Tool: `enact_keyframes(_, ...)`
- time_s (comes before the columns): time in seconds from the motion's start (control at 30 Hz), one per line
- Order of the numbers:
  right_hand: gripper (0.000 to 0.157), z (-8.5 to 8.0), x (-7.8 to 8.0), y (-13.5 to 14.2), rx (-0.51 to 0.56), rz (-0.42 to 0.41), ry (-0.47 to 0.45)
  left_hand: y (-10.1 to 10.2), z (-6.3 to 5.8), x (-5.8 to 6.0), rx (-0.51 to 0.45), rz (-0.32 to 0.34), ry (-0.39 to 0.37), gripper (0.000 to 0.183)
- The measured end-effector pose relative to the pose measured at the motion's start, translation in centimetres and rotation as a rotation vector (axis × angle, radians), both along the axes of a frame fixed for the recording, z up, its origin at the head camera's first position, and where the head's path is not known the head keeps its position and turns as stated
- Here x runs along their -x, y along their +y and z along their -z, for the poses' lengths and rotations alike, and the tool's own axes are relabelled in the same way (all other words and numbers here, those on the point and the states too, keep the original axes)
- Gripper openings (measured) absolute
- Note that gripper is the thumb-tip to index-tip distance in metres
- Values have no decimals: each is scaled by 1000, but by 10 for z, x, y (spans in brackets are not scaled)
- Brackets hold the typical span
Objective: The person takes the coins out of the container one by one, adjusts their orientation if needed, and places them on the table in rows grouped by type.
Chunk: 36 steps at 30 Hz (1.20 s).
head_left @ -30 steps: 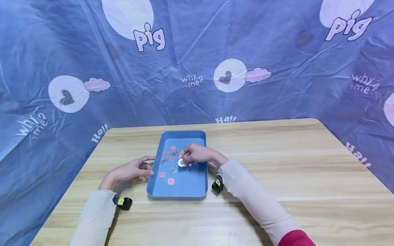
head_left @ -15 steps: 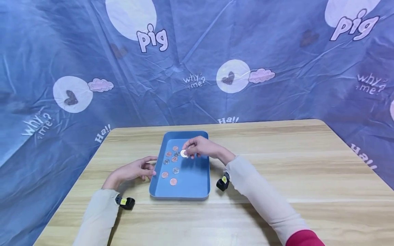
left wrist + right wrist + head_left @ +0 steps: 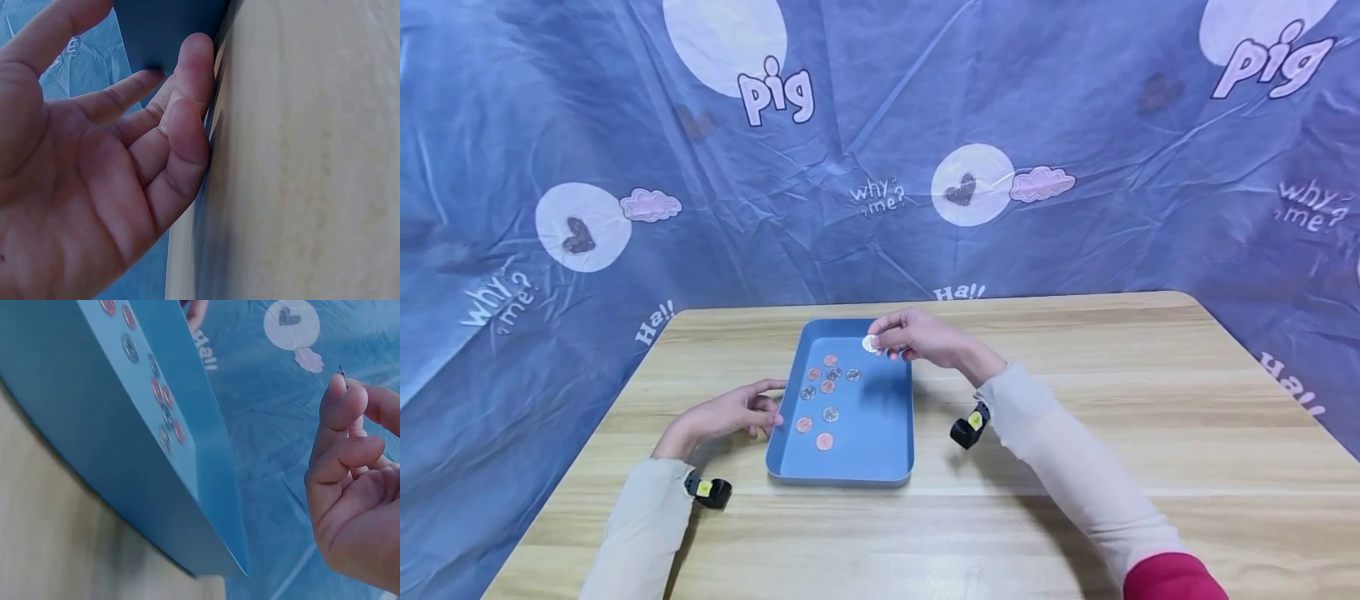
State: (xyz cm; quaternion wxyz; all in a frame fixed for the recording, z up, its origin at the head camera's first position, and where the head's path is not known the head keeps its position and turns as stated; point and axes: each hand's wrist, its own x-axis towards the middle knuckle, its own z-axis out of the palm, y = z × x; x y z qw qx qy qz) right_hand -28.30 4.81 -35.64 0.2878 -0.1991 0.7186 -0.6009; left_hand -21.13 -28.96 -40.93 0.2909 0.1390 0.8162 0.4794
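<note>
A blue tray (image 3: pixel 880 454) holds several copper-coloured coins (image 3: pixel 824 442) and several silver coins (image 3: pixel 831 413), lying flat mostly in its left half. Above the tray's back right part, my right hand (image 3: pixel 925 337) pinches a silver coin (image 3: pixel 870 343) between thumb and fingers. Seen edge-on in the right wrist view, that coin (image 3: pixel 343 375) sticks up past the fingertips, level above the tray wall. At the tray's left side, my left hand (image 3: pixel 733 412) touches the outer wall with thumb and index finger. Its other fingers are loosely bent near the tabletop in the left wrist view.
The tray stands on a light wooden table (image 3: pixel 1045 433). Behind the table hangs a blue printed cloth (image 3: pixel 850 250). Each wrist carries a black camera, the right one (image 3: pixel 970 425) beside the tray's right wall.
My right hand has lifted the silver coin and carried it toward the tray's back right. Another silver coin beneath has come into sight. My left hand stays at the tray's left wall.
</note>
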Motion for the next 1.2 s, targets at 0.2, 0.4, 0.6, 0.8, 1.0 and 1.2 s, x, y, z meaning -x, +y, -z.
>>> enact_keyframes(0.2, 17, -12, 4, 21, -26, 32, 43, 0, 0, -2, -4, -7, -2, 77)
enact_keyframes(0.4, 21, -19, 9, 41, -11, 80, 7, -1, 0, -2, -15, -11, -18, 77)
enact_keyframes(0.6, 24, -25, 11, 60, -18, 107, 14, 0, -1, -3, -12, -14, -18, 77)
enact_keyframes(0.8, 30, -22, 16, 77, -53, 137, 46, 0, -2, -2, -8, -4, -20, 75)
enact_keyframes(1.0, 32, -11, 19, 87, -84, 137, 57, 0, -1, -2, -4, -13, -22, 75)
enact_keyframes(1.2, 28, 2, 20, 97, -109, 123, 64, 0, -4, -2, -9, -1, -21, 76)
